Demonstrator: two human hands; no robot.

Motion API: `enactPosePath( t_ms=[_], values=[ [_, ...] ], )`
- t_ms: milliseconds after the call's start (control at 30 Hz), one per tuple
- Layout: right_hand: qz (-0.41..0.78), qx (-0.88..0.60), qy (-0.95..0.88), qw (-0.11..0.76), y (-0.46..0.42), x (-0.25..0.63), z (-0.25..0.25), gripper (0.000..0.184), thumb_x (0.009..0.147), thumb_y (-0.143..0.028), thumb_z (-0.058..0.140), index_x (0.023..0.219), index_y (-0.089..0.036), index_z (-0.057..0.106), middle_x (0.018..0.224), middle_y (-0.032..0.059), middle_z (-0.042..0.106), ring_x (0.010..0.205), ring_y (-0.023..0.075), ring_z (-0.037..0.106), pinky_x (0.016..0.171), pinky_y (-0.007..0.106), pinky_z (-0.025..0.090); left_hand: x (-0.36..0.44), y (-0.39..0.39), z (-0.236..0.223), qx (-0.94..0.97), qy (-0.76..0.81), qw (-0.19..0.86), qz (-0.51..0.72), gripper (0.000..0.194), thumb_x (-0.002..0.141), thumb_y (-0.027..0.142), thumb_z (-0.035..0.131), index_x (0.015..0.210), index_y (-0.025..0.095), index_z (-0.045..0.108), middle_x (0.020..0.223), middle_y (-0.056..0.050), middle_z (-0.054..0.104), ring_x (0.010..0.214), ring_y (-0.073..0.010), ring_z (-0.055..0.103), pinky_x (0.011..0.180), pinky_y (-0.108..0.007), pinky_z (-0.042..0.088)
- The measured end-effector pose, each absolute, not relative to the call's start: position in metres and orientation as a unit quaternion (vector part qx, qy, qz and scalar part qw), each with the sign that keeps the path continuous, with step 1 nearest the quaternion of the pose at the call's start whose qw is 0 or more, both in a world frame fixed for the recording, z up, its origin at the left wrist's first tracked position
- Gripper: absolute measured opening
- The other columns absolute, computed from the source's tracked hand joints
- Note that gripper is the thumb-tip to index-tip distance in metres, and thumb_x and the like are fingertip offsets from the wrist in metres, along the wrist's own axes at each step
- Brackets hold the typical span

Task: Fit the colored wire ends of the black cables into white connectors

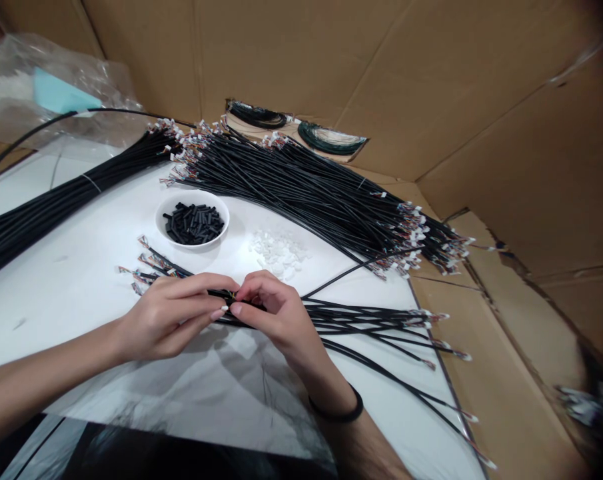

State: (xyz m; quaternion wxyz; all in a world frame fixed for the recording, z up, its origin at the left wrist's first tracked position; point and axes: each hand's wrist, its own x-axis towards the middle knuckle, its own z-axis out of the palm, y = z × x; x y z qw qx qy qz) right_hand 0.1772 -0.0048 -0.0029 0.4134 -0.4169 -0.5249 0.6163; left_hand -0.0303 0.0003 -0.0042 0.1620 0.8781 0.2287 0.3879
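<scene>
My left hand (168,317) and my right hand (278,313) meet fingertip to fingertip above a loose group of black cables (361,320). Between the left thumb and fingers sits a small white connector (224,308). The right thumb and index finger pinch the thin coloured wires (233,295) at a cable's end. One black cable (351,268) runs from behind the right hand up to the right. Fingers hide most of the wire ends. Just beyond the hands lie a scatter of small white connector housings (280,253) and a white bowl (223,235) of short black tubes (194,223).
A big pile of black cables (301,190) with white-plugged ends lies across the back of the white table (76,267). Another tied bundle (66,197) stretches along the left. Cardboard walls (291,53) stand behind. A clear plastic bag (111,80) rests at the back left.
</scene>
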Motion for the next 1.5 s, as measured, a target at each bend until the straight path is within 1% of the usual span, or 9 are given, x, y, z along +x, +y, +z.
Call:
enactPosePath(
  t_ms=[200, 333, 533, 667, 800, 900, 1033, 1200, 1500],
  values=[
    [0.613, -0.418, -0.531, 0.41, -0.0042, 0.1788, -0.0013, 0.018, 0.069, -0.033, 0.082, 0.073, -0.021, 0.069, 0.086, 0.0005, 0.056, 0.076, 0.016, 0.054, 0.073, 0.032, 0.042, -0.031, -0.0008, -0.0052, 0.877, 0.242, 0.155, 0.386, 0.016, 0.091, 0.007, 0.055, 0.1, 0.013, 0.066, 0.114, -0.015, 0.067, 0.092, -0.0199, 0.072, 0.071, -0.024, 0.058],
    [0.612, -0.411, -0.549, 0.393, -0.0034, 0.1807, 0.0033, 0.018, 0.075, -0.035, 0.078, 0.075, -0.02, 0.067, 0.087, 0.0014, 0.055, 0.079, 0.0165, 0.055, 0.075, 0.032, 0.043, -0.0301, 0.0008, -0.0049, 0.876, 0.236, 0.151, 0.392, 0.015, 0.09, 0.006, 0.056, 0.098, 0.012, 0.067, 0.112, -0.016, 0.068, 0.093, -0.0205, 0.072, 0.071, -0.024, 0.058],
    [0.627, -0.412, -0.531, 0.394, -0.0047, 0.1808, 0.0032, 0.02, 0.082, -0.037, 0.07, 0.081, -0.02, 0.059, 0.081, -0.0004, 0.053, 0.076, 0.0154, 0.054, 0.072, 0.03, 0.043, -0.0299, 0.0001, -0.0054, 0.879, 0.241, 0.13, 0.391, 0.015, 0.091, 0.007, 0.055, 0.099, 0.013, 0.066, 0.111, -0.016, 0.069, 0.087, -0.0195, 0.073, 0.068, -0.025, 0.059],
    [0.632, -0.413, -0.517, 0.403, -0.0059, 0.1785, 0.0005, 0.016, 0.083, -0.031, 0.067, 0.085, -0.022, 0.053, 0.076, -0.0022, 0.053, 0.071, 0.0153, 0.053, 0.068, 0.03, 0.043, -0.03, -0.0009, -0.0059, 0.882, 0.238, 0.108, 0.393, 0.015, 0.091, 0.009, 0.055, 0.1, 0.015, 0.066, 0.11, -0.016, 0.071, 0.081, -0.0189, 0.073, 0.062, -0.024, 0.058],
    [0.6, -0.408, -0.556, 0.404, -0.0054, 0.1777, 0.0015, 0.003, 0.084, -0.025, 0.061, 0.082, -0.022, 0.06, 0.083, 0.0009, 0.055, 0.075, 0.0165, 0.056, 0.073, 0.032, 0.045, -0.0297, -0.0007, -0.0047, 0.882, 0.241, 0.113, 0.39, 0.016, 0.092, 0.01, 0.055, 0.102, 0.017, 0.065, 0.11, -0.014, 0.072, 0.08, -0.0174, 0.073, 0.061, -0.023, 0.058],
    [0.585, -0.414, -0.561, 0.413, -0.0052, 0.1779, 0.0018, 0.006, 0.083, -0.022, 0.061, 0.084, -0.022, 0.067, 0.09, 0.0024, 0.056, 0.078, 0.0167, 0.057, 0.074, 0.033, 0.046, -0.0292, -0.0003, -0.0032, 0.882, 0.239, 0.116, 0.39, 0.016, 0.092, 0.009, 0.055, 0.101, 0.016, 0.065, 0.109, -0.014, 0.073, 0.08, -0.0162, 0.073, 0.061, -0.022, 0.057],
    [0.596, -0.407, -0.535, 0.44, -0.0056, 0.178, 0.0012, 0.002, 0.082, -0.022, 0.063, 0.08, -0.022, 0.064, 0.091, 0.0011, 0.053, 0.072, 0.0144, 0.055, 0.069, 0.032, 0.045, -0.0284, 0.0003, -0.0017, 0.876, 0.25, 0.131, 0.39, 0.014, 0.092, 0.008, 0.055, 0.098, 0.014, 0.066, 0.11, -0.015, 0.072, 0.084, -0.0167, 0.073, 0.064, -0.021, 0.058],
    [0.599, -0.413, -0.541, 0.421, -0.0059, 0.1786, 0.0026, 0.01, 0.082, -0.02, 0.063, 0.08, -0.023, 0.072, 0.091, 0.0025, 0.053, 0.078, 0.0164, 0.056, 0.074, 0.034, 0.046, -0.0278, 0.0008, -0.0006, 0.874, 0.253, 0.128, 0.394, 0.013, 0.092, 0.007, 0.056, 0.096, 0.013, 0.067, 0.109, -0.015, 0.071, 0.085, -0.0175, 0.073, 0.063, -0.021, 0.058],
    [0.614, -0.429, -0.526, 0.404, -0.0073, 0.1751, 0.0034, 0.007, 0.078, -0.029, 0.072, 0.079, -0.022, 0.074, 0.095, 0.0033, 0.055, 0.081, 0.0162, 0.057, 0.073, 0.033, 0.046, -0.0285, 0.0018, 0.0003, 0.878, 0.231, 0.137, 0.397, 0.015, 0.091, 0.006, 0.056, 0.098, 0.013, 0.067, 0.107, -0.015, 0.072, 0.082, -0.0171, 0.073, 0.061, -0.022, 0.056]
  ],
)
